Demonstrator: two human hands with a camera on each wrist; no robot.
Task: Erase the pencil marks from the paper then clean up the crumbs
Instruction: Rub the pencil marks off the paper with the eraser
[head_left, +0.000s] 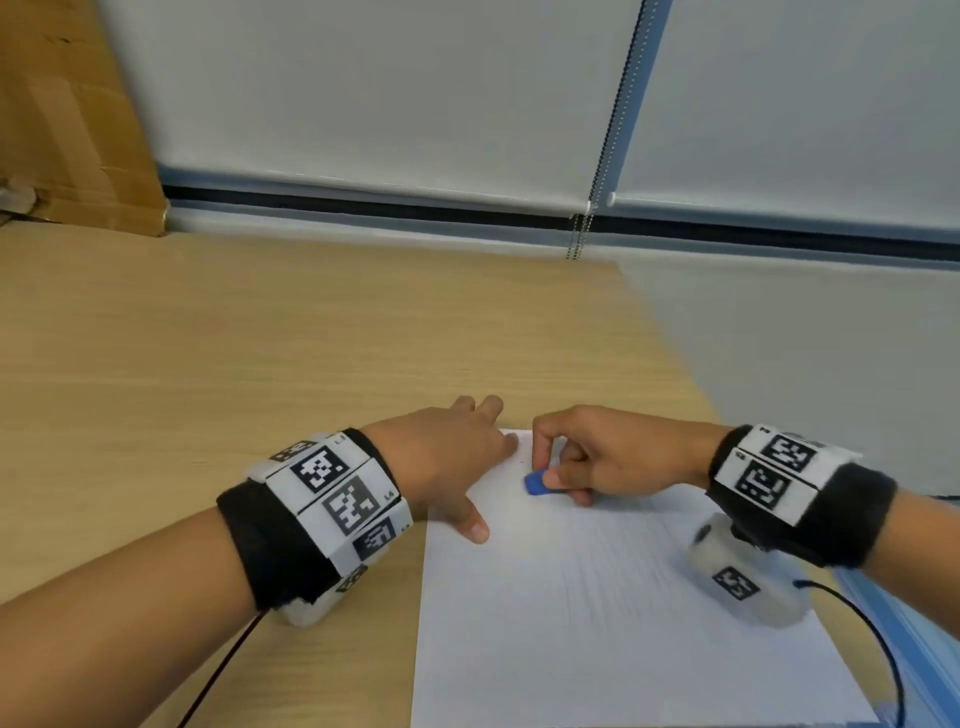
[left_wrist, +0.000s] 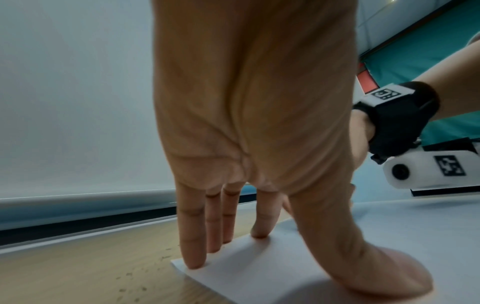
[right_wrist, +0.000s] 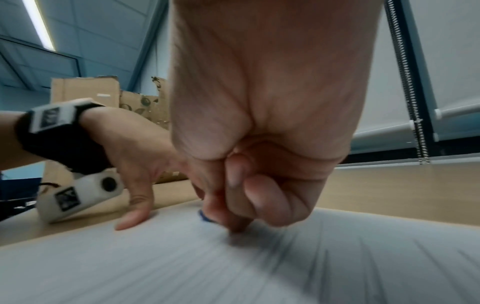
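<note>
Now right hand (head_left: 613, 457) pinching eraser (head_left: 536, 482), paper (head_left: 597, 623)

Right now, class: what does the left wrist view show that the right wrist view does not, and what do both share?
Only the left wrist view shows the crumbs on the wooden table beside the paper's corner. Only the right wrist view shows the blue eraser pinched by the right hand, and the cardboard boxes. Both share the paper and the left hand pressing it flat.
</note>
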